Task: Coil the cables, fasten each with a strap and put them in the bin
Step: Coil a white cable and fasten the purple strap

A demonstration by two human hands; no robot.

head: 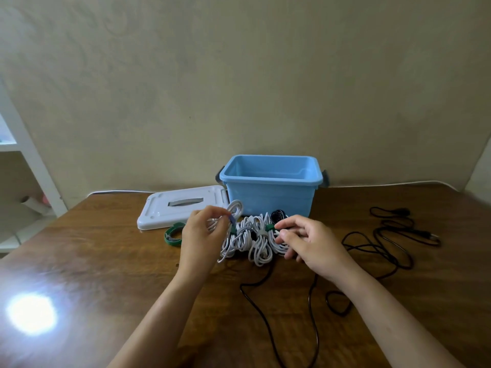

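Observation:
My left hand [203,232] grips a coiled white cable [233,211] with a strap around its middle, lifted a little off the table. Several other white coils [256,240], strapped in green and grey, lie bunched in front of the blue bin [271,181]. My right hand [305,239] hovers over the right end of that bunch, its fingers loosely curled and touching a coil. A small black coil [278,215] sits behind the bunch. The bin stands open with nothing visible inside.
The bin's white lid [183,205] lies to the left of the bin. A green roll of strap [172,234] sits by the lid. Loose black cables [385,240] sprawl across the right and front of the wooden table [106,261]. A white shelf stands at the far left.

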